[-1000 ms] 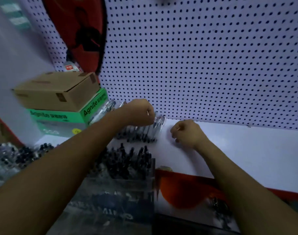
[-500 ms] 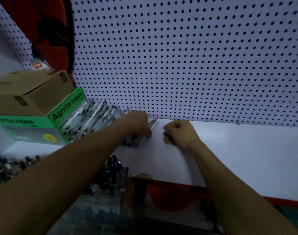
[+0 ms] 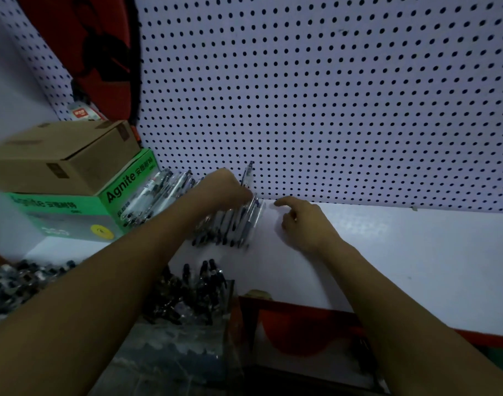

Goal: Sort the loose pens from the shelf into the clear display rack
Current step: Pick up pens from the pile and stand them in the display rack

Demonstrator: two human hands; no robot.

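A row of loose clear pens [image 3: 230, 224] with dark caps lies on the white shelf [image 3: 401, 252] against the pegboard. My left hand [image 3: 224, 187] is over the pile and pinches one pen [image 3: 248, 175], which sticks up toward the pegboard. My right hand [image 3: 301, 221] rests on the shelf just right of the pile, forefinger stretched toward the pens, other fingers curled, holding nothing. The clear display rack [image 3: 187, 315] stands at the shelf's front edge, with several dark-capped pens upright in it.
A green Agnite box [image 3: 73, 212] with a brown carton [image 3: 61, 155] on top stands at the left, more pens [image 3: 158, 192] leaning on it. A white pegboard [image 3: 330, 95] forms the back wall. A red panel [image 3: 301, 330] runs along the shelf front.
My left hand has lifted one pen out of the pile, its end now pointing up. My right hand has uncurled its forefinger toward the pens. The view shifted slightly.
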